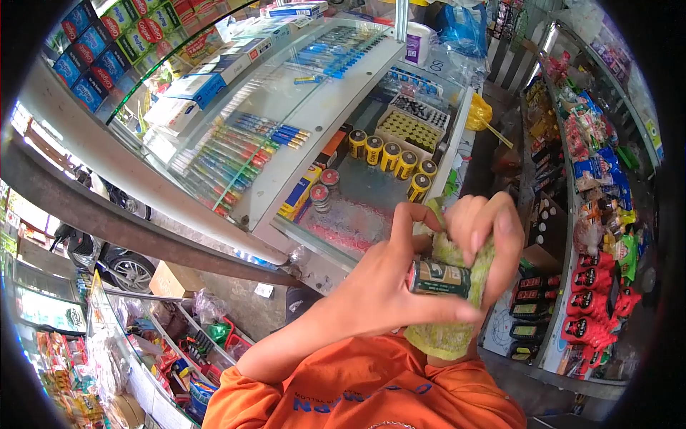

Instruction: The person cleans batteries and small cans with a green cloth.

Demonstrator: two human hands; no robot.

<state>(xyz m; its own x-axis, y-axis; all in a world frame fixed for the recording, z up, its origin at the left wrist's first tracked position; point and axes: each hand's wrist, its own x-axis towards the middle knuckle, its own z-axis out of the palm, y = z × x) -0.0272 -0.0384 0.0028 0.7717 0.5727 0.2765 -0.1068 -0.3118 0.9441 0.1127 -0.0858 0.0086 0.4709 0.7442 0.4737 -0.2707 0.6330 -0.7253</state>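
Observation:
My left hand [389,282] holds a dark green battery [439,279] lying on its side, with the thumb below it and the index finger curled above. On the right, my right hand [489,229] grips a yellow-green cloth [446,336], its fingers bent over the cloth's upper part. The cloth lies against the battery's right end and hangs beneath it. Beyond my hands, yellow-and-black batteries [390,156] stand in a glass case, beside a box of small batteries [409,129] and stacked round tins [319,194].
A glass shelf [325,136] with pens and toothbrushes spans the upper left. Shelves of packets [597,171] line the right side. A cardboard box [171,280] and a motorbike [125,264] are at the lower left, past a curved rail [143,218].

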